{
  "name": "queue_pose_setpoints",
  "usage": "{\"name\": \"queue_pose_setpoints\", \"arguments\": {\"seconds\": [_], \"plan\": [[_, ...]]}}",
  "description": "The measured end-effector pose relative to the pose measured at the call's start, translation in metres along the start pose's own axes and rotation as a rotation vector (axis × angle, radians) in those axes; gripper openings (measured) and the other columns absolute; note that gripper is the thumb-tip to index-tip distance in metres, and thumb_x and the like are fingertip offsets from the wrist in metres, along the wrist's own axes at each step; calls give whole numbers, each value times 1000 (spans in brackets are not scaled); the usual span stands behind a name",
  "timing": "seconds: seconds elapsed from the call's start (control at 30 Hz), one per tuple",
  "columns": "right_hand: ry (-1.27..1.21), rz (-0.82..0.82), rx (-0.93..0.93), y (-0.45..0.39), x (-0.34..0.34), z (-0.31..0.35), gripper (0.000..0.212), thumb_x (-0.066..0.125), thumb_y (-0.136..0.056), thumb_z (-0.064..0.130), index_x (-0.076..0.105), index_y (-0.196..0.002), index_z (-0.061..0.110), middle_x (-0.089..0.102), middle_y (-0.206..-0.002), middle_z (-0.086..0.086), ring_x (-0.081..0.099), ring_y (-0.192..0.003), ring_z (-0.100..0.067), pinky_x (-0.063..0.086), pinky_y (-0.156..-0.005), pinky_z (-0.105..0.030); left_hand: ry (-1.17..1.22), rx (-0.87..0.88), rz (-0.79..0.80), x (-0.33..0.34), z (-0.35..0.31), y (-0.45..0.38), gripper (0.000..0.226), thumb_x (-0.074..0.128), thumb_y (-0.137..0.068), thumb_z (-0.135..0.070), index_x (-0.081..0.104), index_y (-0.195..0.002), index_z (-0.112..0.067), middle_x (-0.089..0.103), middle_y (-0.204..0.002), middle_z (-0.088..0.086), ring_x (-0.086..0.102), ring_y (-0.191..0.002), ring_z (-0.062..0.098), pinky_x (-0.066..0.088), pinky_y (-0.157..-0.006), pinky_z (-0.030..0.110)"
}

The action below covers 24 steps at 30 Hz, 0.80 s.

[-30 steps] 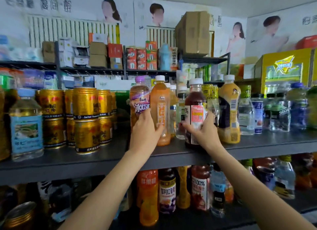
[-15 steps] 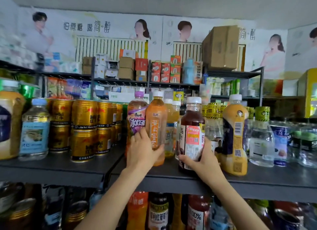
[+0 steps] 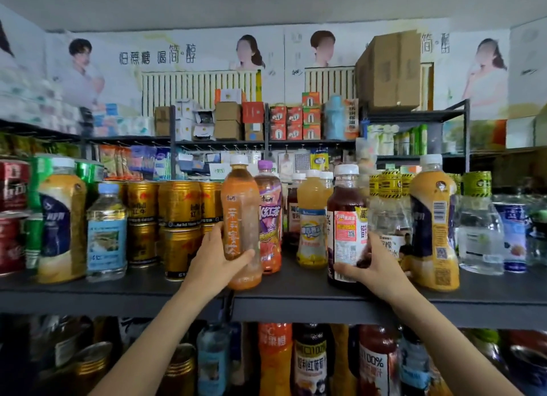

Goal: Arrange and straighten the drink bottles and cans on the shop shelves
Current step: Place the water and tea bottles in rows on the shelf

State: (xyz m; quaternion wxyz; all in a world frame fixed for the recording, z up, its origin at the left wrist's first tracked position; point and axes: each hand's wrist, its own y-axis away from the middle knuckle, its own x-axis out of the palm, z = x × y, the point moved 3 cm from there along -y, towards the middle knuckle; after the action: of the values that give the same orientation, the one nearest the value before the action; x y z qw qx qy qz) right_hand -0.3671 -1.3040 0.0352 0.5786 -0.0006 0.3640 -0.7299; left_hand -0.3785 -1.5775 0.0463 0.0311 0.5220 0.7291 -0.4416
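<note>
Two grips: left hand point(image 3: 220, 265) clamps the tall orange plastic tea bottle point(image 3: 241, 227); right hand point(image 3: 374, 270) wraps the dark-red plastic juice bottle point(image 3: 346, 227). Both likely full, heavy, smooth-labelled; low-waist holds suit.

Two hands point(image 3: 217, 258) point(image 3: 377, 267), two held bottles point(image 3: 241, 227) point(image 3: 346, 227), one cardboard box point(image 3: 390, 70)

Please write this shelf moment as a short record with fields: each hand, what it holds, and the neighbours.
left hand: grips the orange tea bottle, at the shelf's front edge
right hand: grips the dark red juice bottle low down
between them: purple-capped bottle, yellow juice bottle
left of hands: stacked gold cans
both held bottles: upright
</note>
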Motion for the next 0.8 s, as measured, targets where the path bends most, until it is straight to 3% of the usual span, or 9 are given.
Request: {"name": "queue_pose_setpoints", "arguments": {"seconds": [0.13, 0.3, 0.4, 0.7, 0.8], "plan": [[61, 40, 59, -6, 20, 14, 68, 82, -67, 29, 44, -123, 17, 60, -113, 4, 55, -102, -14, 42, -86, -26, 58, 23, 36, 2, 3, 1, 77, 70, -77, -42, 29, -141, -26, 43, -136, -3, 47, -121, 16, 42, -102, 42], [69, 75, 28, -15, 60, 35, 64, 82, -68, 25, 43, -117, 15, 58, -111, 2, 51, -96, -10, 38, -81, -20, 79, 13, 20, 7, 6, 2, 84, 66, -81, -40, 17, -147, -23, 34, -140, 3, 40, -126, 18, 38, -100, 34], [120, 38, 17, -21, 80, 39, 60, 82, -68, 26, 38, -108, 14, 53, -112, -4, 50, -95, -14, 41, -80, -23, 75, 24, 42, 6, 6, 1, 85, 66, -81, -42, 16, -147, -22, 34, -140, 2, 40, -125, 16, 39, -98, 32], [156, 72, 53, -32, 90, 36, 65, 79, -72, 30, 35, -114, 7, 51, -110, -7, 51, -99, -18, 44, -82, -29, 74, -6, 80, 4, 2, 1, 86, 66, -82, -41, 12, -146, -22, 30, -142, 4, 39, -127, 19, 38, -101, 35], [132, 134, 53, -35, 86, 34, 59, 76, -75, 35, 41, -115, 9, 57, -110, -2, 54, -93, -12, 45, -76, -21, 79, -27, 86, 4, 2, 0, 87, 67, -81, -40, 12, -146, -22, 31, -141, 4, 39, -127, 20, 39, -101, 37]]}}
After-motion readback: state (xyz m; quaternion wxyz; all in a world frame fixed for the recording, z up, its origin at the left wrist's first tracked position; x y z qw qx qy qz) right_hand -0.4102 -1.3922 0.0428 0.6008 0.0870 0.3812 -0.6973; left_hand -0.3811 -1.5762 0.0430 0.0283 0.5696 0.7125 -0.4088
